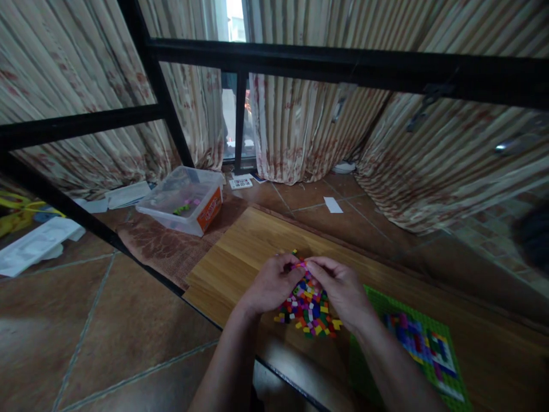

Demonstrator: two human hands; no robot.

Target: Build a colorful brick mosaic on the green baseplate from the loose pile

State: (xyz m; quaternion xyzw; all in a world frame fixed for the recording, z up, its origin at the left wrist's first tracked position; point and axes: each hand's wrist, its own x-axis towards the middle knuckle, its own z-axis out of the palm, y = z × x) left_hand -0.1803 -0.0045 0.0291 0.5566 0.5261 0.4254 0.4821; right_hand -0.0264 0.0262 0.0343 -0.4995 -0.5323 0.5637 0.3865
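Both hands meet above a heap of small coloured building bricks (pixel 311 306) on a wooden board. My left hand (pixel 274 280) pinches a small pink and orange piece of toy bricks (pixel 300 264) from the left. Closed fingertips of my right hand (pixel 338 283) grip the same piece from the right. Part of it is hidden by the fingers. A green baseplate (pixel 433 326) with blue, purple, red and white bricks on it lies to the right, partly behind my right forearm.
A clear plastic box (pixel 180 197) with an orange label and a few bricks inside stands beyond the board (pixel 240 246). Black metal bars (pixel 300 54) cross in front of striped curtains. A white card (pixel 333 205) lies on the tiled floor; white packaging (pixel 38 243) sits at left.
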